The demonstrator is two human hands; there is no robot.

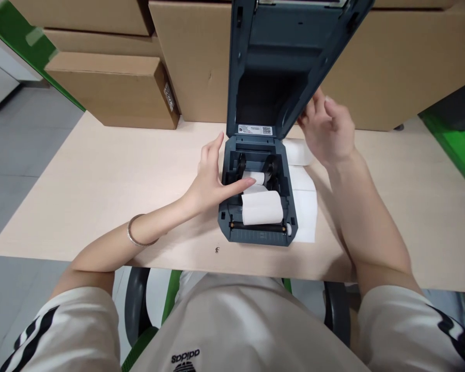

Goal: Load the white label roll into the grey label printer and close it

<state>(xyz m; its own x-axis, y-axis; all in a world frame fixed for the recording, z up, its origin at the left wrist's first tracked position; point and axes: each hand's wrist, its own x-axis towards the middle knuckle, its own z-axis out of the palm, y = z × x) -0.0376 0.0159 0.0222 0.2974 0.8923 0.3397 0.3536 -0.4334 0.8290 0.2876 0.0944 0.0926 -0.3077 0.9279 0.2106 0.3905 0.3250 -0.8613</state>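
A dark blue-grey label printer (261, 236) stands on the table with its lid (281, 57) raised. White paper (262, 207) curls up inside it, in front of a small white roll (254, 177) between black holders. My left hand (213, 181) is at the printer's left side, fingers spread, its thumb reaching over the opening near the roll. At the lid's right edge is my right hand (328, 126), its fingers partly hidden behind the lid, so its hold cannot be made out. A white paper strip (306, 206) lies on the table right of the printer.
Cardboard boxes (194, 62) line the back of the table (101, 191), with a smaller box (112, 93) at the back left. Green panels show at both sides. A small dark mark (217, 250) lies near the front edge.
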